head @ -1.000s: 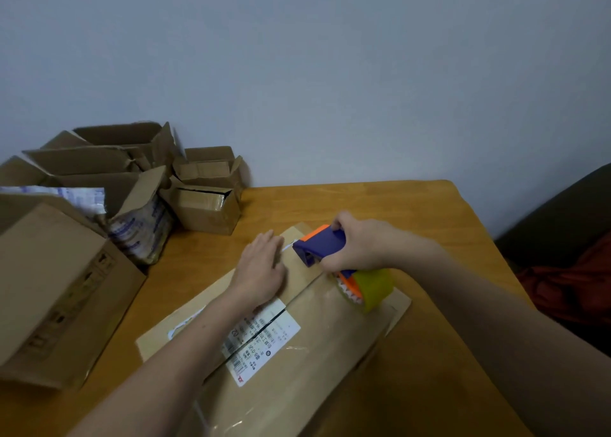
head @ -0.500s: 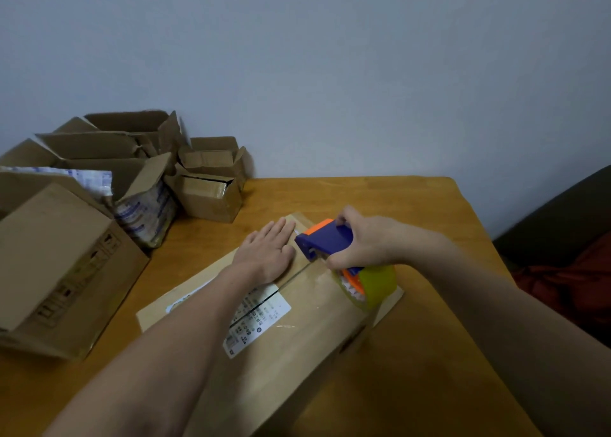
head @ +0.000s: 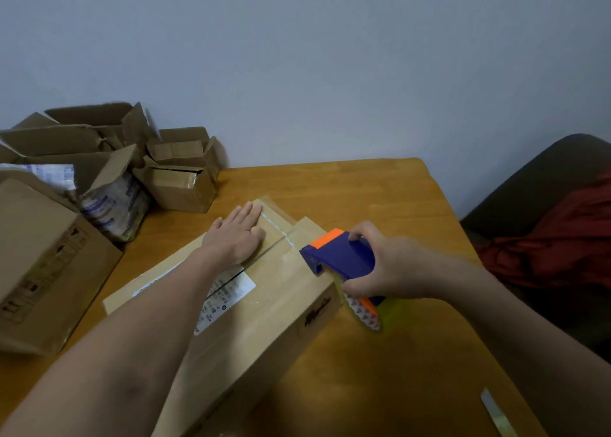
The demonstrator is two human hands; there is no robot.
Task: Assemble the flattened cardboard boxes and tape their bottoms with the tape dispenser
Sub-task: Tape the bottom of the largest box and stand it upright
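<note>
The box (head: pixel 274 304) lies near the middle of the worktop (head: pixel 380 198), its flaps closed and facing up, with a white label (head: pixel 228 292) (print too small to read) across the seam. The left hand (head: pixel 236 235) lies flat on the flaps, fingers straight, pressing down. The right hand (head: pixel 386 271) grips the blue and orange tape dispenser (head: pixel 340 258) at the box's right edge. Other open boxes (head: pixel 178 178) crowd the worktop's far left corner.
</note>
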